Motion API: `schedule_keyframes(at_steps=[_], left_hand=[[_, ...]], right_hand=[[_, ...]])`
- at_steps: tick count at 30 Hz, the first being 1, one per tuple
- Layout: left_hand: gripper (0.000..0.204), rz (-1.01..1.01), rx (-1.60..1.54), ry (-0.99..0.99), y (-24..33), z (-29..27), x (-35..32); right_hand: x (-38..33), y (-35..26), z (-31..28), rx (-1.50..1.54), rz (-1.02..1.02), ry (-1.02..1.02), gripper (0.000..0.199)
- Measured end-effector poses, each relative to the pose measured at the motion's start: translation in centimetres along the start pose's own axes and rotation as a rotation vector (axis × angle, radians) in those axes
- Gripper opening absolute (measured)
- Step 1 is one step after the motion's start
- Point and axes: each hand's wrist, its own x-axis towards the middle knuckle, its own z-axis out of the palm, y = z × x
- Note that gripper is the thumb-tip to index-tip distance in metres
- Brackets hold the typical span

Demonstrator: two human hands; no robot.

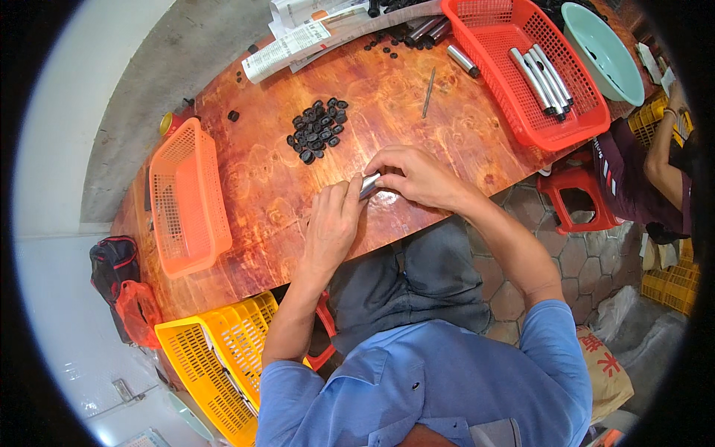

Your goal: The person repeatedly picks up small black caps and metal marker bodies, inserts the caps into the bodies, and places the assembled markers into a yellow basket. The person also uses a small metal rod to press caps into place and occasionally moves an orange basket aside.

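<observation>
Near the front edge of the wooden table (261,246), both my hands are on a short silver metal tube (369,186). My left hand (333,217) is closed round its near part, fingers bent over it. My right hand (414,177) grips the far end between thumb and fingers, which hide that end. Just beyond the hands lies a loose heap of small black caps (319,128). A thin metal rod (428,93) rests on the table farther right.
An orange basket (216,201) stands at the left. A red basket (529,138) with several silver tubes (542,78) is at the back right, beside a green basin (629,78). Another silver tube (463,61) lies near it. A yellow crate (182,350) sits below left. Another person (670,175) is at the far right.
</observation>
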Motion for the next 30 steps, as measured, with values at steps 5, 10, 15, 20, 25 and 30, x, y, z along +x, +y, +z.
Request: schedule_keyframes(at_steps=[5,10,15,20,25,30], left_hand=[[0.052,-0.091,-0.085,0.051,0.4,0.3,-0.2],[0.048,-0.115,-0.080,0.075,0.8,0.5,-0.6],[0.047,-0.125,-0.111,0.074,1.0,0.7,-0.6],[0.045,-0.129,-0.153,0.058,0.9,0.4,-0.6],[0.047,-0.090,-0.016,0.005,1.0,-0.4,0.1],[0.043,-0.159,-0.159,0.048,0.3,0.1,-0.3]], right_hand=[[-0.5,0.5,0.3,-0.066,-0.109,0.047,0.017],[-1.0,0.4,0.6,0.006,-0.131,0.059,0.019],[-1.7,0.5,0.8,-0.060,-0.173,0.091,0.021],[-1.9,0.5,0.9,-0.093,-0.199,0.098,0.019],[-1.8,0.4,0.5,-0.140,-0.188,0.074,0.019],[-1.8,0.3,0.8,-0.147,-0.209,0.087,0.020]])
